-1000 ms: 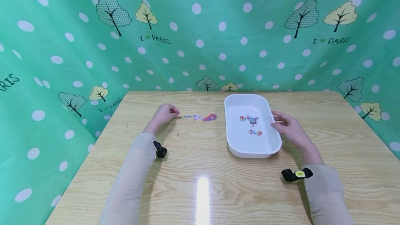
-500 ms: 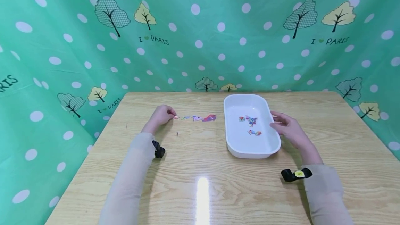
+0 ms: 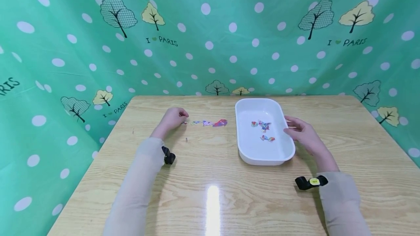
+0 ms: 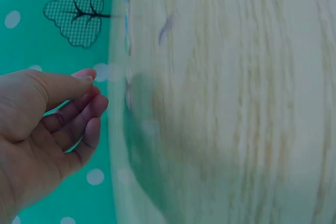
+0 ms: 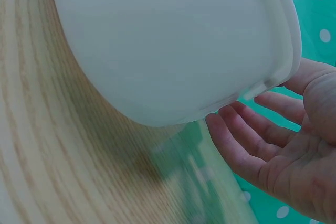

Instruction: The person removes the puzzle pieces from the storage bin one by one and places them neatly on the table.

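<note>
My left hand (image 3: 172, 118) is just above the left end of a row of flat, colourful printed cutouts. Its thumb and fingertips are drawn loosely together, and nothing shows between them in the left wrist view. Under the fingertips lies a small pinkish cutout (image 3: 184, 122); to its right come a green-blue cutout (image 3: 197, 122), a purple one (image 3: 207, 123) and a larger red one (image 3: 220, 123). With the thumb over the rim and fingers under it, my right hand (image 3: 303, 134) holds the right side of a white plastic tub (image 3: 246, 150).
Inside the tub lie several colourful cutouts (image 3: 264, 126). A tiny dark piece (image 3: 186, 140) is on the wooden table (image 3: 197, 199) nearer the person, with another faint bit (image 3: 133, 131) farther left. A green dotted cloth (image 3: 210, 28) hangs along the back and sides.
My left hand has drawn the pinkish cutout leftward, apart from the green-blue one, then let go and lifted slightly, leaving it on the table. The right hand and tub have stayed in place.
</note>
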### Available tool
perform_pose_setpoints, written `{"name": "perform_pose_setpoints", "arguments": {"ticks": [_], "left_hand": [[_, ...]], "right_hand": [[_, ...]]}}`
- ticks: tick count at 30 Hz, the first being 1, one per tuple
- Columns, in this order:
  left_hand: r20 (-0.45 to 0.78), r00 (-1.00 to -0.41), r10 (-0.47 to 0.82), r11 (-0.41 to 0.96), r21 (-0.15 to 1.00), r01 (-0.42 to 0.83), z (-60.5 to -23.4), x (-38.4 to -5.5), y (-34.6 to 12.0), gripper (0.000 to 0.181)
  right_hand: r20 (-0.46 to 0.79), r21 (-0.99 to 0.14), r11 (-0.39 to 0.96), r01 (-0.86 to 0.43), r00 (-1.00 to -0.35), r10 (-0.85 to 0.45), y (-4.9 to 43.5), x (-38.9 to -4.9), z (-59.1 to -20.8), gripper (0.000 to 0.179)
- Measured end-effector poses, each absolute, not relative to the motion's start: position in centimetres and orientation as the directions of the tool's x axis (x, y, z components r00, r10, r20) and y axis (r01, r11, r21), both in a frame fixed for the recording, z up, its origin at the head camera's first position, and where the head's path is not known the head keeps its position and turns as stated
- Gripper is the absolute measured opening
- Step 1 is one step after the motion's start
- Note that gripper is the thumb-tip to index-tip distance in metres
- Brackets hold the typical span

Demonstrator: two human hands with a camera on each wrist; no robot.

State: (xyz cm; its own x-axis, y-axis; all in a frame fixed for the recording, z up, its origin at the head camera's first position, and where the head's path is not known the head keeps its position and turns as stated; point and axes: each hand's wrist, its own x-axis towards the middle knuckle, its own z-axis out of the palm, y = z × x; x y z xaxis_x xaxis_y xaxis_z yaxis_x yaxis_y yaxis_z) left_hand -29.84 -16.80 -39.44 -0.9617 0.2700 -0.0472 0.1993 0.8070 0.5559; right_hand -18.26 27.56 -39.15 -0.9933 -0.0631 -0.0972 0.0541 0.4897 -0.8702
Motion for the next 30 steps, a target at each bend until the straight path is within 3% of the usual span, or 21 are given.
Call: {"name": "perform_pose_setpoints", "arguments": {"ticks": [13, 30], "left_hand": [[-0.043, -0.929, 0.367, 0.755, 0.598, 0.27, -37.0, -28.9, -11.9, 0.02], [0.064, -0.793, 0.606, 0.61, 0.602, 0.515, -34.3, -25.6, -2.2, 0.012]], "right_hand": [[-0.108, -0.87, 0.49, 0.061, -0.992, -0.068, 27.4, -18.4, -38.9, 0.062], [-0.11, -0.873, 0.484, 0.064, -0.992, -0.066, 27.5, -18.2, -38.9, 0.063]]}}
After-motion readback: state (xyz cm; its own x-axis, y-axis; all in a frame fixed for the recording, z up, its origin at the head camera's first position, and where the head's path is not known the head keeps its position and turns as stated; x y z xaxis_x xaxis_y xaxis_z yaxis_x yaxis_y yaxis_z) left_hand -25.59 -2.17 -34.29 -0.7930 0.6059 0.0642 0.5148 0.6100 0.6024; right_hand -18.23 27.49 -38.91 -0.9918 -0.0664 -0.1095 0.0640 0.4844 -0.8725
